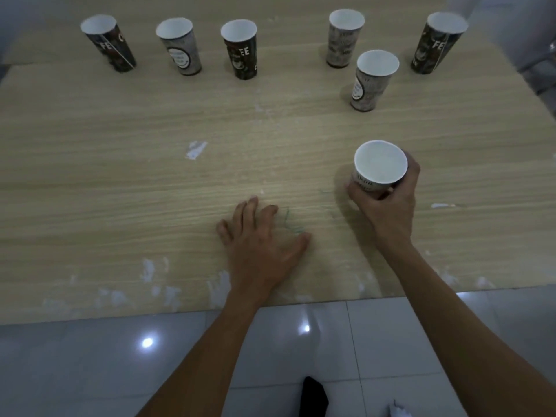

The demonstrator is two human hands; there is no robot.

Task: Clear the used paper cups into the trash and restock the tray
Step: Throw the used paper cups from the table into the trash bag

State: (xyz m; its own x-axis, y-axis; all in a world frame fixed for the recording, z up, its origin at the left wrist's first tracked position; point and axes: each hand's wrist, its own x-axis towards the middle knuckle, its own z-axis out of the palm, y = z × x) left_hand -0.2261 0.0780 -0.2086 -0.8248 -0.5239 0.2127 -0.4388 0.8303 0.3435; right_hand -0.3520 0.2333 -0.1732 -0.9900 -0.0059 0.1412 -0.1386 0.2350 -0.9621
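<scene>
Nearest us, our left hand lies flat on the table by its near edge, fingers spread and straight, holding nothing. Just right of it and a little farther in, our right hand curls fingers and thumb round the lower wall of the held cup, a light printed paper cup, upright with its mouth open to us; we cannot tell whether it has left the tabletop. Farther off on the right stands the lone cup. Along the far side stand the far-left dark cup, the left light cup, the middle dark cup, the right light cup and the far-right dark cup, all upright. No trash bin or tray shows. We judge the clearing barely begun: one cup in hand, six waiting, restocking untouched.
</scene>
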